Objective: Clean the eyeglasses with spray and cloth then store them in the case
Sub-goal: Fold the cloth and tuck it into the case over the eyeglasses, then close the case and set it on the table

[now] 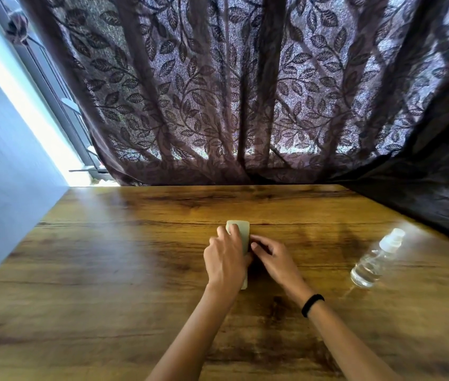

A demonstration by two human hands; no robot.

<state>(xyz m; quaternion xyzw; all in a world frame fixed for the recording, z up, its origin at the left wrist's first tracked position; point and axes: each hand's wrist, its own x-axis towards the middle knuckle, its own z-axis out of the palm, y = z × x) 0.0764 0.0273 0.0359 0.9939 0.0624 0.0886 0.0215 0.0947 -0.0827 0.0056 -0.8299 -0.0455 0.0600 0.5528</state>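
A pale beige eyeglass case (pixel 242 232) lies lengthwise on the wooden table (pixel 108 257), near its middle. My left hand (pixel 227 259) rests on top of the case and covers most of it, fingers curled over its left side. Fingertips of my right hand (pixel 271 257) press against the case's right edge. I cannot tell whether the case is open. No eyeglasses or cloth show; they may be hidden under my hands. A clear spray bottle (pixel 374 259) with a white nozzle lies tilted on the table to the right, apart from both hands.
A dark leaf-patterned curtain (pixel 231 92) hangs behind the table's far edge and drapes onto the table's right rear corner (pixel 424 196). A pale wall (pixel 3 174) runs along the left side. A black band sits on my right wrist (pixel 312 305).
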